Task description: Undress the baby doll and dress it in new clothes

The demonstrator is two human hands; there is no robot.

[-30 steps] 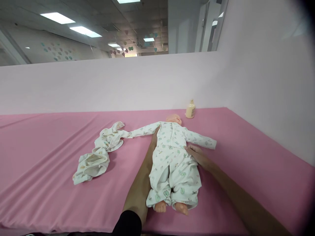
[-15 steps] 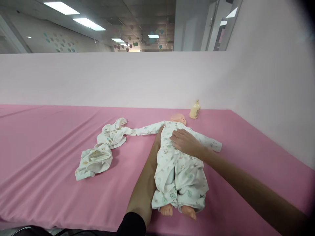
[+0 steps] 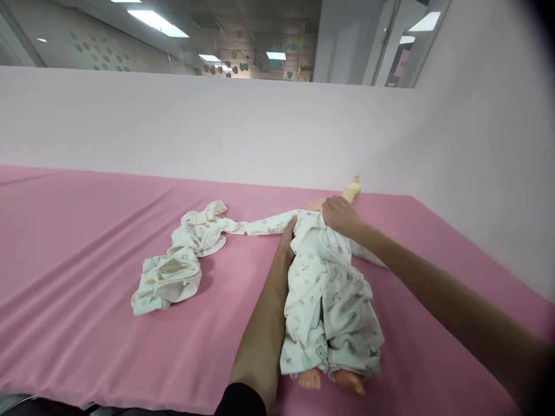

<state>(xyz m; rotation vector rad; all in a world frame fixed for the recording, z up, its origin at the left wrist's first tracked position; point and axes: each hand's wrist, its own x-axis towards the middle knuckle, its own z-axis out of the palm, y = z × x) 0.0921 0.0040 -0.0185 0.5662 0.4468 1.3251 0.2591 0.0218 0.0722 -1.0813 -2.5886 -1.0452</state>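
A baby doll (image 3: 329, 300) in white printed pyjamas lies on its back on the pink cloth (image 3: 87, 242), feet toward me. My left hand (image 3: 287, 234) rests flat against the doll's left side by its shoulder, forearm along the body. My right hand (image 3: 339, 216) grips the pyjama top's fabric at the neck, covering most of the doll's head (image 3: 315, 203). One sleeve (image 3: 264, 224) stretches out to the left.
A crumpled white printed garment (image 3: 182, 260) lies left of the doll, touching the outstretched sleeve. A small cream bottle (image 3: 352, 190) stands behind the doll's head by the pale wall. A wall also runs along the right side.
My right hand moved from the doll's right hip up over the chest to the neck and took hold of the fabric. The left hand stayed beside the doll.
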